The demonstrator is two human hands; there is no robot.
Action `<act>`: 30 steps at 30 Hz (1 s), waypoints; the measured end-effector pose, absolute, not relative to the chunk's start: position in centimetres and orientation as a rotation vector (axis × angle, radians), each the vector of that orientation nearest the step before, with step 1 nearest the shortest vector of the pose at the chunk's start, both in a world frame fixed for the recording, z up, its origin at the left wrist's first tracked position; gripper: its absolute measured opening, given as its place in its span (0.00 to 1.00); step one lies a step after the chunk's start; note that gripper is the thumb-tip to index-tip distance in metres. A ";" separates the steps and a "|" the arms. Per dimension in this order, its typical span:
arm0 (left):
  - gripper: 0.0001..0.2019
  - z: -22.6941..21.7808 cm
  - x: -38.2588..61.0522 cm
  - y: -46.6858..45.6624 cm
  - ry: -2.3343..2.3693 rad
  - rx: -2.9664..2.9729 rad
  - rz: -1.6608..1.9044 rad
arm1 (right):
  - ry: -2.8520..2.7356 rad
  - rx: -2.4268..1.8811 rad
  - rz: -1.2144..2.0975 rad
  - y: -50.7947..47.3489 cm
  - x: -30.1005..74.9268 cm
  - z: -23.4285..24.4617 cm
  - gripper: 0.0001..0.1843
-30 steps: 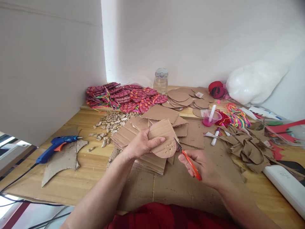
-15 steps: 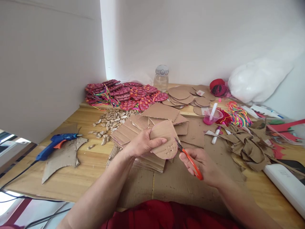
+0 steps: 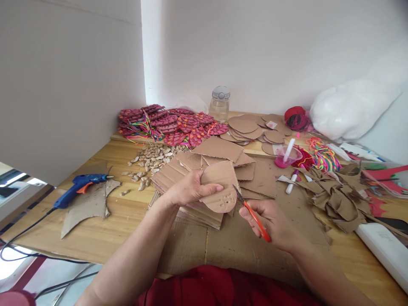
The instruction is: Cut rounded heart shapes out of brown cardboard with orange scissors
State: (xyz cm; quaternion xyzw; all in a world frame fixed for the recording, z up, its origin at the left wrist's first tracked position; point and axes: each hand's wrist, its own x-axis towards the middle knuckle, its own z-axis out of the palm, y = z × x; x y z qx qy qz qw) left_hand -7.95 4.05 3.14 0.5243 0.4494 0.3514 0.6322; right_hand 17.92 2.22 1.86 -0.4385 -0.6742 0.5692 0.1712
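Note:
My left hand [image 3: 191,187] grips a piece of cardboard [image 3: 219,180] with a rounded lower edge and a cluster of small holes, thumb lying on top. In my right hand [image 3: 264,219] is a pair of scissors [image 3: 255,216] with orange handles, fingers wrapped round them. The scissor tips are at the right edge of the piece; whether they are biting into it I cannot tell. Beneath both hands lies a stack of cut cardboard sheets [image 3: 218,148], resting on a larger cardboard sheet [image 3: 236,250].
Left stands a blue glue gun [image 3: 83,187] on a cardboard scrap. Peanut shells [image 3: 153,159] and decorated pink discs [image 3: 178,123] lie behind. Cardboard circles [image 3: 244,125], a lidded jar [image 3: 219,104] and a pink cup [image 3: 287,157] are farther back. Cardboard offcuts [image 3: 338,199] heap up at right.
The camera view has shifted slightly, so the table things sit a little farther right. Both hands keep their holds, and the scissors have barely moved against the cardboard edge.

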 end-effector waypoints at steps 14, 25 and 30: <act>0.21 2.9 -8.0 4.2 1.008 1.188 0.772 | -1.930 -1.233 1.598 2.1 18.1 1.6 0.29; 0.22 3.4 -8.7 4.1 0.943 1.164 0.746 | -2.034 -1.275 1.534 2.2 17.7 2.5 0.29; 0.22 3.6 -8.9 4.0 0.906 1.151 0.733 | -2.003 -1.310 1.604 2.3 17.3 3.4 0.28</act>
